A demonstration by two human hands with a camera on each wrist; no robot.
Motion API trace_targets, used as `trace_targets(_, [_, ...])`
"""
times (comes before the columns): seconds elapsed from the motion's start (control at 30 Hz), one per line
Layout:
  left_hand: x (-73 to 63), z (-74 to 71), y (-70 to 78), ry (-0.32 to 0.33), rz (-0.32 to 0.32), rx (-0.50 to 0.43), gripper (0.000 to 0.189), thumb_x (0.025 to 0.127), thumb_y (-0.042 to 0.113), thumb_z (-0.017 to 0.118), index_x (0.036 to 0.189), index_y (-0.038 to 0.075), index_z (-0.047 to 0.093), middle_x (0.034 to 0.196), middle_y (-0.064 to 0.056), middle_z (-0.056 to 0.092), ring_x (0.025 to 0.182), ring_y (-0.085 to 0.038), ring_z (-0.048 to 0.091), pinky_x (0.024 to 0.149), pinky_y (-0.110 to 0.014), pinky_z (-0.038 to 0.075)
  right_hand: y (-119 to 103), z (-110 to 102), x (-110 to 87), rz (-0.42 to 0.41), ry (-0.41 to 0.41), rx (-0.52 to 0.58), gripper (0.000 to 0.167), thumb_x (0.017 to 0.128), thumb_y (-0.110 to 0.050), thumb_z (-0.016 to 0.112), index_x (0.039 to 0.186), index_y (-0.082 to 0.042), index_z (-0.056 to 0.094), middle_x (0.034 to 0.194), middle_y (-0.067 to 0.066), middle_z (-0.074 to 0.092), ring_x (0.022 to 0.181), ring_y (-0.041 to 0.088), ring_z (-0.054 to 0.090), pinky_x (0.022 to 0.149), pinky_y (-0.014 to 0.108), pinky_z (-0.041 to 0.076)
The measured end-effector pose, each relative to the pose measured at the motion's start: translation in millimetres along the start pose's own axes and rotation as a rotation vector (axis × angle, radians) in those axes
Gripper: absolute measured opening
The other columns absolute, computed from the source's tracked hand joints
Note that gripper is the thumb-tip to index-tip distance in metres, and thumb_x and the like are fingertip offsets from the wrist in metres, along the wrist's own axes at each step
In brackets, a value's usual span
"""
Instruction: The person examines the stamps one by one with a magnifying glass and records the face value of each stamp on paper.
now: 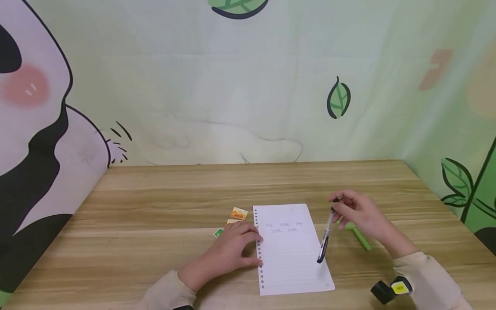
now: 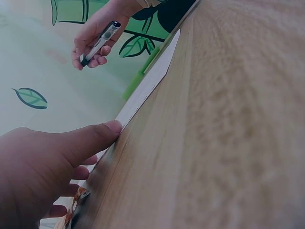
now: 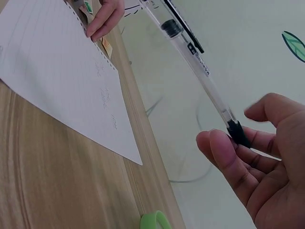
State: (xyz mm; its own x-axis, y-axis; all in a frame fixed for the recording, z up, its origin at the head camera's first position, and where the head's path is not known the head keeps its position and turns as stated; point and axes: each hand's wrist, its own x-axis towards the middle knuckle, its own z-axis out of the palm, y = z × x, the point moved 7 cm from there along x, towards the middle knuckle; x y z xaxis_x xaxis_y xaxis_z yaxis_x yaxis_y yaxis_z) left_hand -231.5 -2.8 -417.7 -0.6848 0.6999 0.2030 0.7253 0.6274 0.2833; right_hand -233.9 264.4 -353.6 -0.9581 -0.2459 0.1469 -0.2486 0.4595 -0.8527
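Observation:
My right hand holds a clear-barrelled pen by its black end, between thumb and fingers. The pen slants down over the right edge of a sheet of lined paper; its clip end hangs lowest. Several short handwritten entries stand near the top of the page. At the punched left edge, my left hand rests with its thumb and fingertips on the paper, fingers loosely bent. Small stamp-like pictures, one orange and one green, lie by that hand, partly covered.
A light-green object with a straight handle lies right of the paper, partly behind my right hand. A black device with a yellow label sits at my right cuff. Behind the wooden table hangs a printed backdrop.

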Motion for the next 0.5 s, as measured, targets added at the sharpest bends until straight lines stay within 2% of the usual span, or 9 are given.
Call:
trace_targets(0.1, [-0.2, 0.6, -0.8, -0.004, -0.005, 0.002, 0.047, 0.077, 0.047, 0.076, 0.112, 0.017, 0.067, 0.119, 0.001, 0.061, 0.119, -0.021, 0.052, 0.108, -0.042, 0.038, -0.5, -1.1, 0.8, -0.006, 0.025, -0.045, 0.022, 0.094, -0.006, 0.058, 0.111, 0.008, 0.054, 0.078, 0.016, 0.061, 0.064, 0.015, 0.062, 0.056, 0.030, 0.057])
trace_targets(0.2, [-0.4, 0.7, -1.1, -0.012, -0.014, -0.004, 0.048, 0.077, 0.048, 0.075, 0.112, 0.017, 0.067, 0.120, 0.001, 0.061, 0.120, -0.021, 0.052, 0.109, -0.041, 0.037, -1.1, -2.6, 1.1, -0.007, 0.052, -0.090, 0.024, 0.093, -0.008, 0.061, 0.111, 0.005, 0.054, 0.076, 0.013, 0.058, 0.062, 0.013, 0.059, 0.055, 0.030, 0.056])
trace_targets(0.33, [-0.4, 0.6, -0.4, -0.010, -0.009, 0.002, 0.047, 0.077, 0.048, 0.075, 0.112, 0.018, 0.067, 0.120, 0.002, 0.061, 0.120, -0.020, 0.052, 0.109, -0.041, 0.037, -1.3, -3.2, 1.6, -0.002, 0.072, -0.128, 0.024, 0.094, -0.008, 0.060, 0.114, 0.003, 0.054, 0.076, 0.011, 0.055, 0.060, 0.011, 0.057, 0.054, 0.029, 0.055])
trace_targets(0.5, [-0.3, -1.2, 1.2, 0.004, 0.009, -0.004, 0.045, 0.076, 0.045, 0.077, 0.111, 0.017, 0.068, 0.118, 0.001, 0.061, 0.118, -0.020, 0.052, 0.107, -0.042, 0.039, -0.9, 0.5, 2.5, 0.020, 0.037, -0.131, 0.032, 0.095, -0.001, 0.055, 0.126, 0.002, 0.051, 0.083, 0.014, 0.052, 0.057, 0.015, 0.060, 0.051, 0.028, 0.055])
